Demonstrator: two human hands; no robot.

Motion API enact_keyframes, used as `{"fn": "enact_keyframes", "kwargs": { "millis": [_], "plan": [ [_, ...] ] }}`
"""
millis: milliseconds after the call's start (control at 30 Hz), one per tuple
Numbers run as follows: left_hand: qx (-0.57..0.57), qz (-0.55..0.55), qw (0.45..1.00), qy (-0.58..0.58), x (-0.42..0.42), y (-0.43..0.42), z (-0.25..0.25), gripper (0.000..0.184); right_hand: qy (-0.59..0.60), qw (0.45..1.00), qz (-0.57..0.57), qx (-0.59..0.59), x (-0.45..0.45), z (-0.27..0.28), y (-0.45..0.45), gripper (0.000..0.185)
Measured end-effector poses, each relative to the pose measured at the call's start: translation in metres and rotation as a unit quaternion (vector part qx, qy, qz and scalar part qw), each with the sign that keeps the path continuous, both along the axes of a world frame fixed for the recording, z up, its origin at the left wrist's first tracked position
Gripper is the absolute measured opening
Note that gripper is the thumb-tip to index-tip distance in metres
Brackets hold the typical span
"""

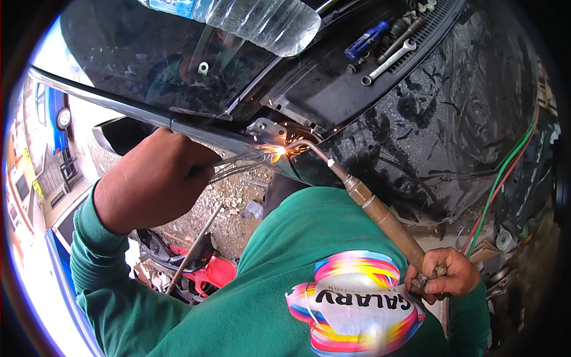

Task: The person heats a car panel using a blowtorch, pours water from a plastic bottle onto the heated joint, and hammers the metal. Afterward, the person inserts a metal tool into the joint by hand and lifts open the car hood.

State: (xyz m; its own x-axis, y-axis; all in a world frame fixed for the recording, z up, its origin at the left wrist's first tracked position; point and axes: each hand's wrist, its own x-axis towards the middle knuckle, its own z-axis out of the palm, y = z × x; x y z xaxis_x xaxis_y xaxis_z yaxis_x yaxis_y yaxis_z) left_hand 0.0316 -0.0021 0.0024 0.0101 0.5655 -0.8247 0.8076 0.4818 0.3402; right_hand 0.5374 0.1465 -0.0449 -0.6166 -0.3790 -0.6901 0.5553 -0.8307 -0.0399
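My left hand [156,181] is closed round a bundle of thin metal wires [241,164], whose far ends point at the bright flame. My right hand [449,275] grips a brass gas torch [380,215] at its valve end. The torch's bent tip [306,143] meets an orange glow with flying sparks [279,151] at the car body's edge. Right above the glow is a metal bracket [265,127] with holes, near the corner of the dark windshield [143,53]. The exact spot being heated is hidden by glare.
A clear plastic bottle [262,25] lies on the windshield. On the cowl are a blue screwdriver [366,40], a combination wrench [389,61] and sockets. Green and red hoses [498,185] run at right. A side mirror [122,134] juts out left; red parts [214,275] lie on gravel below.
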Motion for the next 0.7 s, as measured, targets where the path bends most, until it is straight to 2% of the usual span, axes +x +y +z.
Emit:
{"fn": "enact_keyframes", "kwargs": {
  "millis": [133, 267, 333, 700],
  "plan": [
    [0.05, -0.011, 0.999, -0.013, -0.0039, -0.0074, -0.0071, 0.018, -0.001, 1.0, -0.005, -0.001, -0.0007, -0.0009, -0.001, 0.017],
    [0.045, 0.008, 0.999, -0.007, -0.0005, 0.0001, -0.0011, 0.019, 0.003, 1.0, 0.0, 0.007, -0.0005, -0.0018, -0.0009, 0.018],
    [-0.003, 0.029, 1.0, 0.005, -0.0006, 0.002, 0.0004, 0.018, 0.001, 1.0, -0.007, -0.001, 0.002, -0.0033, -0.0022, 0.018],
    [0.004, 0.009, 1.0, 0.009, -0.0031, -0.0024, -0.002, 0.019, -0.002, 1.0, 0.001, 0.011, -0.0025, -0.0038, -0.0005, 0.019]
  ]
}}
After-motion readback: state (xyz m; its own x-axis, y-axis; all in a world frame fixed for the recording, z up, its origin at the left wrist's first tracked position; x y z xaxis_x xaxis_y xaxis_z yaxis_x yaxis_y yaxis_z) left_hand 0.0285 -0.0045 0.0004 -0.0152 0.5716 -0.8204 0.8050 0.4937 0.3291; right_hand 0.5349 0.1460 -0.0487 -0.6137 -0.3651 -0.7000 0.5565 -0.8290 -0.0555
